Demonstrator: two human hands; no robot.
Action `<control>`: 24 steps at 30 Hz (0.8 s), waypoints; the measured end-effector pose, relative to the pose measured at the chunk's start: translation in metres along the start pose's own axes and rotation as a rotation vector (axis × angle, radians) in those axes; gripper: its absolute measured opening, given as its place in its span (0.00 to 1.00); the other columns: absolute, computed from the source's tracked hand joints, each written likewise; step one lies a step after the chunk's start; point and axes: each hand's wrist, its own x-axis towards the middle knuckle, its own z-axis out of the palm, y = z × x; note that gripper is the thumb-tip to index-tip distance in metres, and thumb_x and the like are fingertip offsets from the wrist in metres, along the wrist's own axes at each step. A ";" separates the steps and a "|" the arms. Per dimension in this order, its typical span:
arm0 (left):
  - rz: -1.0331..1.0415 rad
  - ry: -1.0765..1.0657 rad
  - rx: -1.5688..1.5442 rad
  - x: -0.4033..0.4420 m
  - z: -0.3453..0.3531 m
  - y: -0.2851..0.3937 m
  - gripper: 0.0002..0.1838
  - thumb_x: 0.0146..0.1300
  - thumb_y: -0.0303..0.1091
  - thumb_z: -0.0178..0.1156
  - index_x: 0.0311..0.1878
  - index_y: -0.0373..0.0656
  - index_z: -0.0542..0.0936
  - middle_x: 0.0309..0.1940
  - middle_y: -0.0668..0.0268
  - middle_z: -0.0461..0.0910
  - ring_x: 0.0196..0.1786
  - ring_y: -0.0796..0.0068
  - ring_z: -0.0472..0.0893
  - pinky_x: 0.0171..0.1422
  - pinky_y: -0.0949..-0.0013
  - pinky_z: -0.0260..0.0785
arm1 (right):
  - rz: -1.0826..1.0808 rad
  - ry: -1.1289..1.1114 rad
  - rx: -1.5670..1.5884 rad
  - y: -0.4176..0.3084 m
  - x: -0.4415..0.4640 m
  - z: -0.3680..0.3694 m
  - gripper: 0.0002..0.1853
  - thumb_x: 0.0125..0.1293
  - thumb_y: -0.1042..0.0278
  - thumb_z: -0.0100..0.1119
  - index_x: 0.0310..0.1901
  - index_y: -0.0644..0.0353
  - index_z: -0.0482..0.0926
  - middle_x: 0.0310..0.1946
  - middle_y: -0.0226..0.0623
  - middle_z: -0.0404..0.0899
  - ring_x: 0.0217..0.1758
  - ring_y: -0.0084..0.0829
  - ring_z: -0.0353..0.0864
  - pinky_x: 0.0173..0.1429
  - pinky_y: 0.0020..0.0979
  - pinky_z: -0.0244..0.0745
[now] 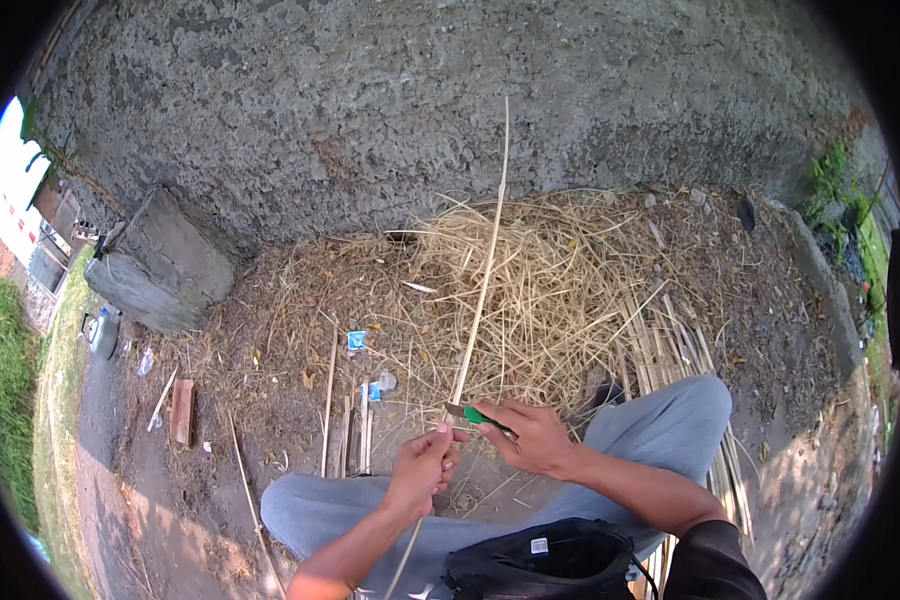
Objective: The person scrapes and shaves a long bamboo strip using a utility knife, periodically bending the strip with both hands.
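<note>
A long, thin bamboo strip (484, 275) runs from my lap up toward the wall. My left hand (425, 468) is closed around its lower part, with the thumb along it. In my right hand (525, 437) is a knife (482, 416) with a green handle. Its short blade lies against the strip just above my left fingers. Beyond both hands spreads a heap of pale shavings (530, 285). On my lap rests a black bag (550, 562) with a white label.
A rough grey wall (450, 100) stands ahead, with a concrete block (165, 262) at its left. Split bamboo strips (660, 345) lie by my right knee, and several more lie at left. A brown wooden piece (182, 411), blue wrappers (357, 341) and a kettle (100, 335) are also on the left.
</note>
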 end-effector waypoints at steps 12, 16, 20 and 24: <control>0.461 0.143 0.436 0.011 0.001 -0.035 0.23 0.80 0.46 0.41 0.45 0.36 0.78 0.21 0.76 0.62 0.22 0.88 0.58 0.26 0.77 0.52 | -0.083 0.089 -0.050 -0.003 -0.003 0.001 0.09 0.62 0.60 0.68 0.41 0.52 0.84 0.30 0.29 0.81 0.19 0.35 0.79 0.18 0.35 0.70; 0.236 0.076 0.063 0.005 0.003 -0.022 0.21 0.80 0.44 0.41 0.45 0.37 0.77 0.21 0.75 0.63 0.23 0.87 0.58 0.26 0.78 0.52 | -0.098 0.081 -0.051 -0.005 -0.002 -0.001 0.10 0.61 0.63 0.70 0.41 0.56 0.85 0.26 0.31 0.79 0.18 0.32 0.76 0.19 0.32 0.70; 0.206 0.022 0.006 0.004 0.006 -0.020 0.20 0.80 0.46 0.40 0.48 0.38 0.74 0.20 0.77 0.59 0.19 0.88 0.56 0.22 0.79 0.49 | -0.130 0.126 -0.074 0.001 -0.002 0.002 0.09 0.61 0.64 0.70 0.40 0.57 0.83 0.25 0.31 0.77 0.19 0.32 0.76 0.20 0.33 0.70; 0.164 -0.029 -0.032 0.002 0.006 -0.018 0.19 0.80 0.45 0.41 0.44 0.40 0.73 0.20 0.76 0.59 0.17 0.88 0.55 0.19 0.79 0.47 | -0.153 0.085 -0.093 0.003 -0.002 0.002 0.09 0.60 0.65 0.70 0.40 0.57 0.81 0.24 0.32 0.74 0.19 0.32 0.75 0.21 0.34 0.70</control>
